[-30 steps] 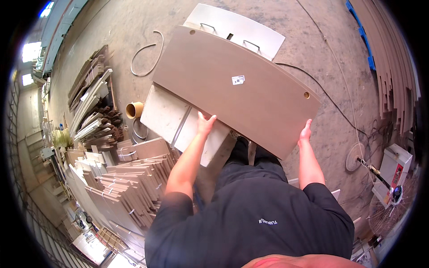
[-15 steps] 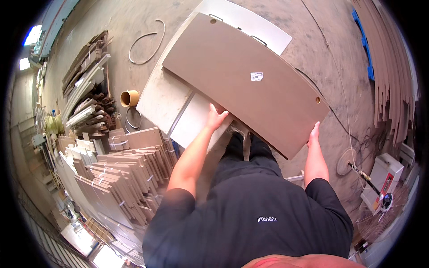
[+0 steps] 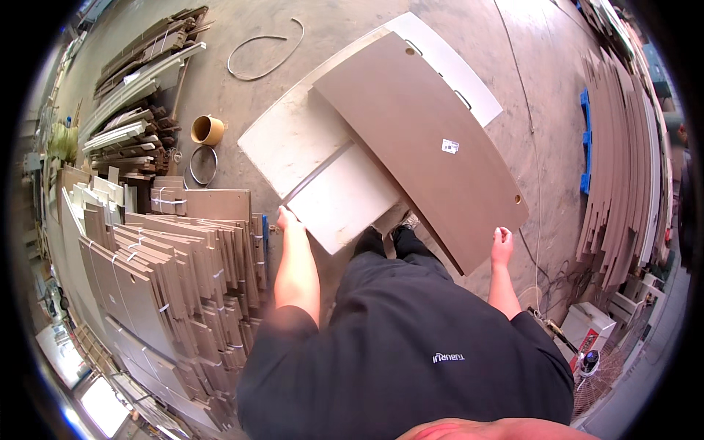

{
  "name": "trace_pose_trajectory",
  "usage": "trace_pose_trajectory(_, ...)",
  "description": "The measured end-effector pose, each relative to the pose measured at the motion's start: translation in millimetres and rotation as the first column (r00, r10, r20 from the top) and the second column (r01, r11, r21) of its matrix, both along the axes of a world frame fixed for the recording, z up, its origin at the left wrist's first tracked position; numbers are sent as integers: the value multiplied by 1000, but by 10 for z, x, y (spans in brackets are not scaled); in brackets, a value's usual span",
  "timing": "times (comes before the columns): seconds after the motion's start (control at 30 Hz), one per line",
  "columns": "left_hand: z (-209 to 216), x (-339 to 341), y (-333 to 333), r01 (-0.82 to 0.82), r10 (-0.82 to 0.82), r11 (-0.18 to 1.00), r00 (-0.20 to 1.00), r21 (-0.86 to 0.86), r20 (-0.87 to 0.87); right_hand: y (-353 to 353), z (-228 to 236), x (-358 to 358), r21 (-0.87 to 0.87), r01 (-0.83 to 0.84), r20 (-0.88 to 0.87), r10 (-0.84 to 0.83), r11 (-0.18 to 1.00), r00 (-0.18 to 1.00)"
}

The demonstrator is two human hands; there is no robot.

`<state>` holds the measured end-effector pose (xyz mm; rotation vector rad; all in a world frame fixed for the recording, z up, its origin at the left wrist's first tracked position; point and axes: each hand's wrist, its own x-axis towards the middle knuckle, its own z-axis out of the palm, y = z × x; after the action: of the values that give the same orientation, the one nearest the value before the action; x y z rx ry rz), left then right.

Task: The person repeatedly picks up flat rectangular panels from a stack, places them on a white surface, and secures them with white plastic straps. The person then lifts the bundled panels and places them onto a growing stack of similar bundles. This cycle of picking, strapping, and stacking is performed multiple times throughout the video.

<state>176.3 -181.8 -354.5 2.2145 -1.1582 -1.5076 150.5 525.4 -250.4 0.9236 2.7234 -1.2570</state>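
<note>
A large brown panel (image 3: 418, 139) with a curved long edge, two round holes and a white label lies at an angle over pale boards. Beneath it are a dusty cream board (image 3: 308, 110) and a smaller white panel (image 3: 345, 198), with a dark gap between them. My left hand (image 3: 288, 219) closes on the left corner of the white panel, its fingers partly hidden. By the right end of the brown panel is my right hand (image 3: 501, 247), with fingers curled and nothing visible in them. A white board with two dark handles (image 3: 451, 70) sticks out behind the brown panel.
Strapped stacks of brown panels (image 3: 176, 264) stand close on my left. Beyond them are a cardboard tube (image 3: 207, 130), a metal ring (image 3: 203, 166), piled strips (image 3: 139, 88) and a loose hose (image 3: 264, 57). Long brown boards (image 3: 623, 161) lie at right, near a fan (image 3: 592, 374).
My left hand has moved from beside the brown panel's near edge left to the white panel's corner. My right hand has changed from flat against the brown panel to curled.
</note>
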Motion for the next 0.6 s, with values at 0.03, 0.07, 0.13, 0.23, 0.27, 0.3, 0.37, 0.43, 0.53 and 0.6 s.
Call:
trace_pose_trajectory(0.03, -46, 3, -99, -77, 117, 979, 972, 189, -206, -138, 35, -50, -25, -41, -16, 40, 999, 999)
trace_pose_trajectory(0.07, -116, -4, -167, -109, 263, 917, 888, 383, -377, -319, 101, -133, -54, -109, -46, 107, 993, 993)
trace_pose_trajectory(0.13, -240, -11, -307, -8, 238, 906, 837, 423, -492, -718, 391, -342, -102, -252, -96, 243, 962, 965)
trace_pose_trajectory(0.23, -588, 263, -645, -335, 442, 897, 722, 290, -532, -1241, 847, -788, -171, -474, -57, 472, 864, 880)
trace_pose_trajectory(0.27, -241, 133, -610, -409, 417, 905, 789, 121, -452, -1389, 940, -806, -154, -477, -60, 473, 865, 879)
trace_pose_trajectory(0.3, 94, 75, -571, -446, 352, 894, 753, -38, -556, -1556, 1068, -870, -145, -494, -68, 489, 858, 870)
trace_pose_trajectory(0.37, 448, 245, -824, -329, 107, 868, 855, -372, -507, -1917, 1233, -1122, -169, -558, -129, 543, 813, 830)
trace_pose_trajectory(0.43, 1367, -4, -661, -125, -138, 754, 930, -645, -342, -2275, 1275, -1305, -226, -601, -213, 563, 767, 799)
trace_pose_trajectory(0.53, 2028, -114, -520, 500, -582, 284, 768, -818, 267, -3122, 1686, -1634, 25, -822, -349, 776, 569, 526)
trace_pose_trajectory(0.6, 2460, -360, -217, 650, -682, -220, 431, -728, 591, -3685, 1962, -1806, 292, -866, -472, 849, 405, 238)
